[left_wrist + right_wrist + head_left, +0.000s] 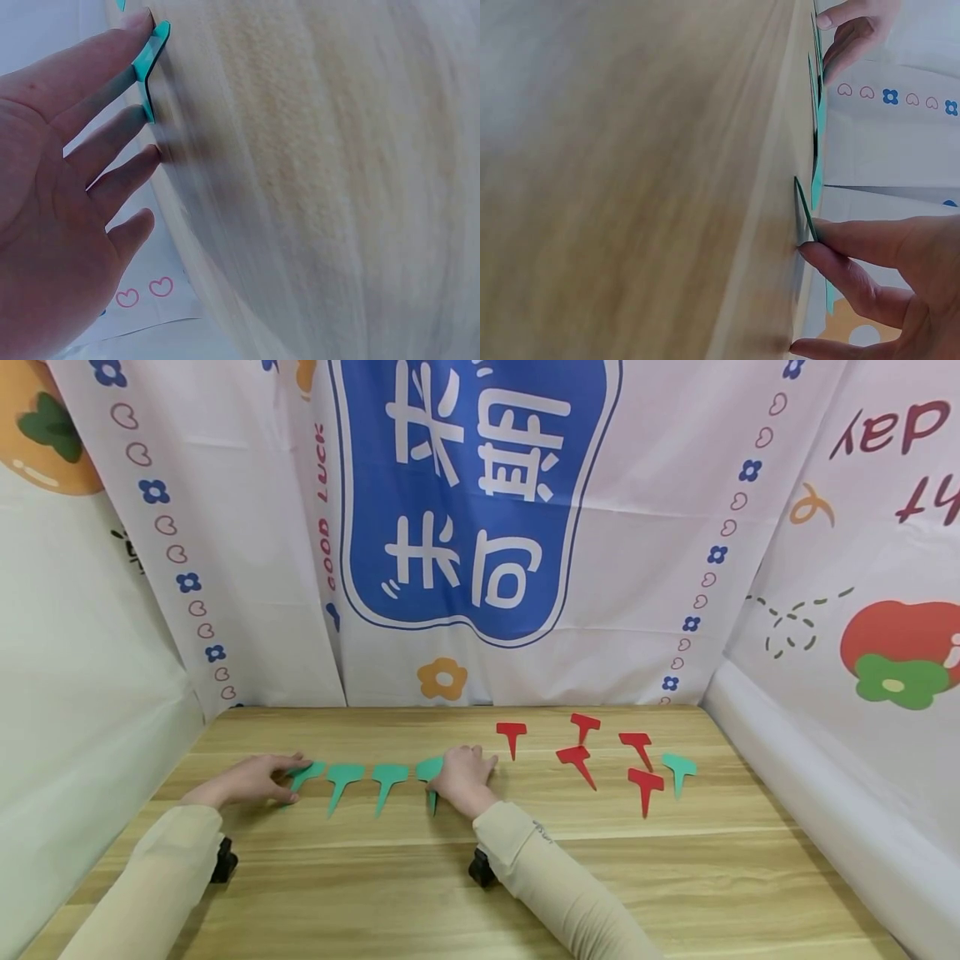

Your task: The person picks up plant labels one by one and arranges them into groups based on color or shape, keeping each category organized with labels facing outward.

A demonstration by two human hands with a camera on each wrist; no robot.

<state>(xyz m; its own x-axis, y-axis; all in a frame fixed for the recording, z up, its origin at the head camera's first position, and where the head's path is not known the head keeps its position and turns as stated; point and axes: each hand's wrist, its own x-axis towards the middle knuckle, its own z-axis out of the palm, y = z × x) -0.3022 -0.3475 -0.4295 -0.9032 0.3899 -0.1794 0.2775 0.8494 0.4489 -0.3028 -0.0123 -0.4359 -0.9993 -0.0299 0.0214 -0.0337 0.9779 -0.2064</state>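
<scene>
On the wooden bench both hands seem to be straightening a row of four green tags toward its far edge, left hand flat-fingered on the leftmost green tag, right hand pressing the rightmost green tag, so the lone green tag among red tags probably comes next.

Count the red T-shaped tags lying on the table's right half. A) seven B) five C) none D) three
B: five red tags lie loosely scattered on the wooden table, with a single green tag at their right edge, apart from the green row by the hands.
</scene>
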